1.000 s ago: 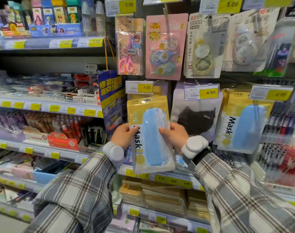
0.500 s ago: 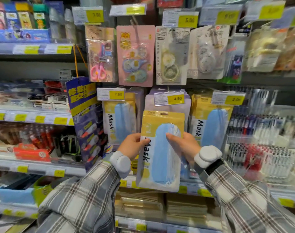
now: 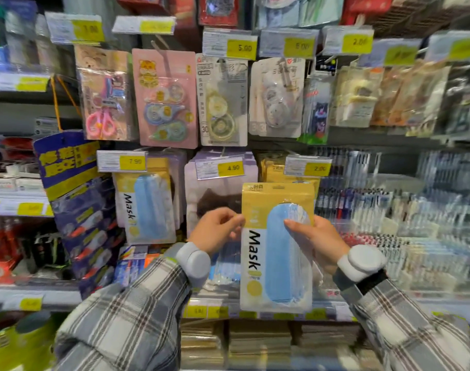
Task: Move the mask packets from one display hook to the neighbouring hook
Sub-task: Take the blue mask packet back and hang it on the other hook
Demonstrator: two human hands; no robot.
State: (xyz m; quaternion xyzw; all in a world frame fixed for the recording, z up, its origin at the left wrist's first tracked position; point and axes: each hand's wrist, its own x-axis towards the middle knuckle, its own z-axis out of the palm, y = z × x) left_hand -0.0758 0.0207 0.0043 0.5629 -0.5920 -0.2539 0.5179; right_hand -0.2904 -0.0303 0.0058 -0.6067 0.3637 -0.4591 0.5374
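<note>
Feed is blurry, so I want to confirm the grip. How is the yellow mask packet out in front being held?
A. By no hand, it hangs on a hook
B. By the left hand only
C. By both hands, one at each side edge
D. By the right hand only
C: the left hand pinches the left edge of the mask packet, and the right hand grips its right edge, thumb across the front.

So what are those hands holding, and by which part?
A mask packet: the left hand pinches its left edge, the right hand grips its right edge, thumb on the front, both in the upper half.
</note>
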